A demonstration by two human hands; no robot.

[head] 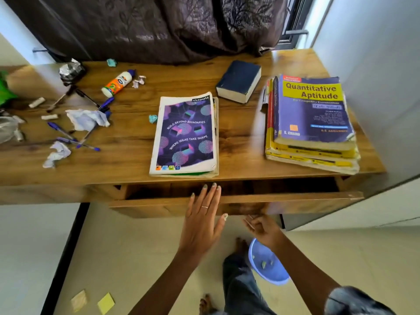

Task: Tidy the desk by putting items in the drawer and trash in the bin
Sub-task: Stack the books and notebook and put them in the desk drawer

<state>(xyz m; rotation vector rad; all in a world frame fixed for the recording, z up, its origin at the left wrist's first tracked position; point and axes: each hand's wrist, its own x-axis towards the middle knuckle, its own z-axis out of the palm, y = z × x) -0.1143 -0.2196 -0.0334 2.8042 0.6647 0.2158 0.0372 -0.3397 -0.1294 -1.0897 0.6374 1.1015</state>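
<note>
The wooden desk's drawer [284, 200] stands pulled partly out under the desk edge. My left hand [203, 220] stretches flat over the drawer's front, fingers straight, fingertips over the dark opening. My right hand [263, 228] hangs just below the drawer front with fingers loosely curled and holds nothing. A purple notebook [185, 135] lies near the desk's front edge. A dark blue book [239, 80] and a stack of textbooks [311, 123] lie to its right. On the left are several blue pens [68, 135], crumpled papers [87, 119] and a glue bottle [117, 84].
A blue bin [268, 262] sits on the floor under my right arm, with scraps in it. Yellow sticky notes [105, 302] lie on the floor at the left. A dark curtain [159, 26] hangs behind the desk. A white wall [386, 87] borders the desk's right side.
</note>
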